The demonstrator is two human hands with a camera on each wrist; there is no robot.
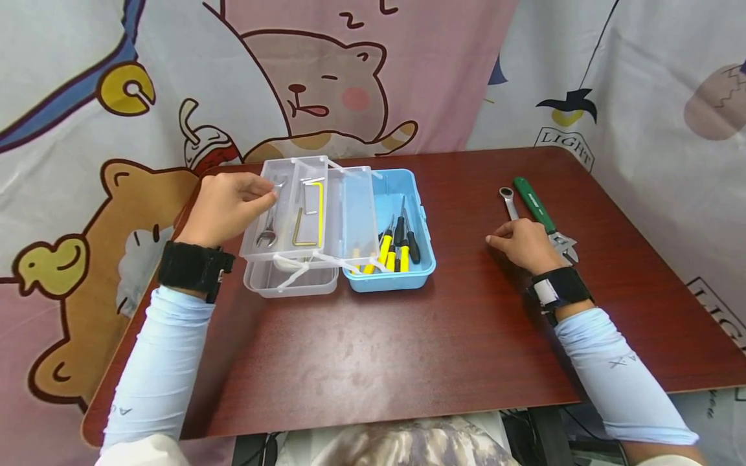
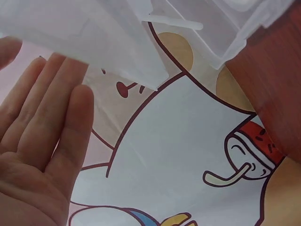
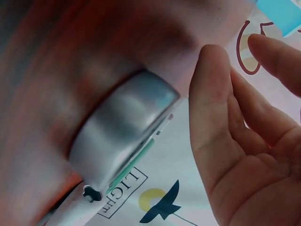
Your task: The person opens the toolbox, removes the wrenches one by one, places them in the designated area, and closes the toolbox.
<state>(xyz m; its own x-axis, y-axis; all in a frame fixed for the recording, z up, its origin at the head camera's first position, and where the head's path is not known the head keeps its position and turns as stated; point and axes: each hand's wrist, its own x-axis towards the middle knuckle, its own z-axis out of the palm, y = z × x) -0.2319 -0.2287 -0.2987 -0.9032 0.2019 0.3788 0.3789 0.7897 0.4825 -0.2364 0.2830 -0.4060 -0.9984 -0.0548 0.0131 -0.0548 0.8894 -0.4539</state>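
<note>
My left hand (image 1: 224,204) is at the left side of the raised clear tray (image 1: 250,239), fingertips right at its edge. In the left wrist view its fingers (image 2: 42,113) are fairly straight, and the clear plastic overlaps their tips. The tray holds a silver open-end wrench (image 1: 267,236), a yellow hex key (image 1: 320,213) and a brass-coloured hex key (image 1: 296,226). My right hand (image 1: 527,244) hovers over a silver ratchet wrench (image 1: 508,197), hiding part of it. In the right wrist view, the fingers are loosely bent, apart from the wrench's blurred metal end (image 3: 124,129).
An adjustable wrench (image 1: 535,204) with a green handle lies beside the right hand. The toolbox's light blue base (image 1: 428,259) holds several screwdrivers (image 1: 402,249) with yellow or black handles. Its lower clear compartment (image 1: 262,285) extends leftward. A printed cloth (image 1: 443,77) hangs behind the brown table (image 1: 373,362).
</note>
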